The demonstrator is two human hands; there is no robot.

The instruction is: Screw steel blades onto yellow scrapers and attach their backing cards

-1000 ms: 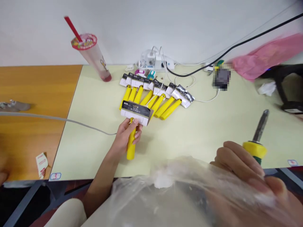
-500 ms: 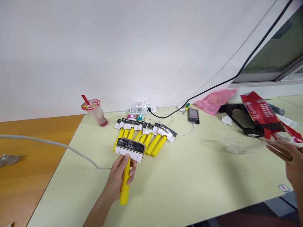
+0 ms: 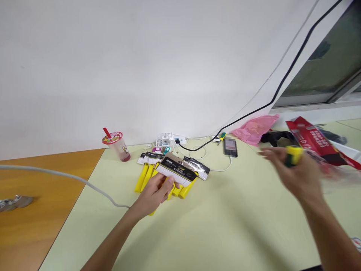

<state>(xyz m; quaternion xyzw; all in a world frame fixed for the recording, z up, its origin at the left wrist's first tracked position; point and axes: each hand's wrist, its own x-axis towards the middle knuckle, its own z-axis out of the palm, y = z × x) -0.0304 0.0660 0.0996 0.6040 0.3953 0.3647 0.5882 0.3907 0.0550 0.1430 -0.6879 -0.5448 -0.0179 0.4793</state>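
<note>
My left hand [image 3: 156, 194] grips a packaged scraper [image 3: 177, 173] by its printed card. The card is tilted and hides most of the yellow handle. Right behind it lie several more packaged scrapers [image 3: 142, 178], side by side on the table, their yellow handles toward me and their cards toward the wall. Above the table on the right, my right hand [image 3: 301, 177] is closed around a small yellow-and-green object [image 3: 294, 154]. Motion blurs that hand, and the object's exact kind does not show.
By the wall stand a drink cup [image 3: 120, 146] with a red straw and a white power strip [image 3: 170, 140] with cables. Further right lie a phone-like device [image 3: 230, 146], a pink plastic bag [image 3: 255, 130] and a red package [image 3: 313, 139]. A grey cable [image 3: 84, 180] crosses the left side.
My right hand has come in from the right edge and now holds the yellow-and-green object. My left hand has raised and tilted the scraper, shifting it toward the row behind.
</note>
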